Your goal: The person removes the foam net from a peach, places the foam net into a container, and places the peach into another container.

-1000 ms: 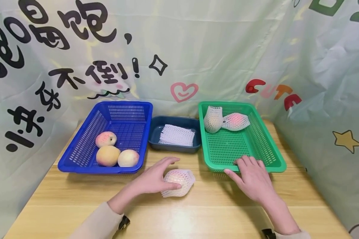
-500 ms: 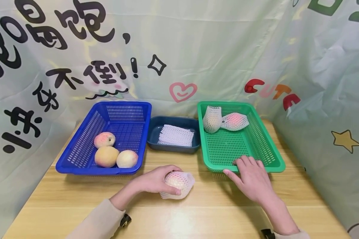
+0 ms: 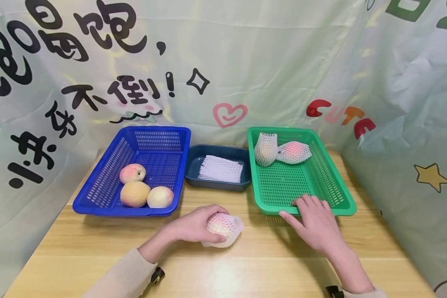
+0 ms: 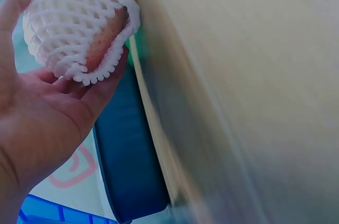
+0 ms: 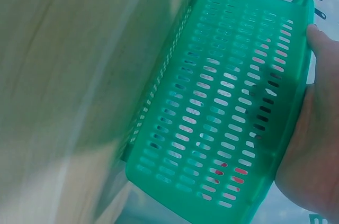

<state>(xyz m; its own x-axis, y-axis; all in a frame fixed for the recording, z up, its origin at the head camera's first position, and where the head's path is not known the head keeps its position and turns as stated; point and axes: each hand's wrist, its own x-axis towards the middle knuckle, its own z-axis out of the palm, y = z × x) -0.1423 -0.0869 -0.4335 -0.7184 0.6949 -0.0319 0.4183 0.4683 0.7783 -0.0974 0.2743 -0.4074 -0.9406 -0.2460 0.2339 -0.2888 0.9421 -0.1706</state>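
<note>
In the head view my left hand [image 3: 195,224] grips a peach in a white foam net sleeve [image 3: 226,229], low over the front middle of the table. Through the sleeve's open end in the left wrist view, some red skin of the peach [image 4: 108,38] shows. My right hand [image 3: 314,225] holds the near rim of the green basket [image 3: 270,208], fingers hooked over the inside and thumb along the front. Two sleeved peaches, one upright [image 3: 265,151] and one lying [image 3: 294,152], are at the back of this basket. The right wrist view looks at its slotted wall.
At the left, a blue basket [image 3: 108,210] holds three bare peaches, one of them a yellow peach [image 3: 135,194]. Between the baskets stands a dark blue tray [image 3: 217,185] with flat white foam sleeves [image 3: 221,169]. A printed curtain [image 3: 275,82] hangs behind the wooden table [image 3: 283,269].
My left hand has gone from hovering open around the sleeved peach to gripping it, with the peach turned slightly. The right hand has stayed on the green basket's rim.
</note>
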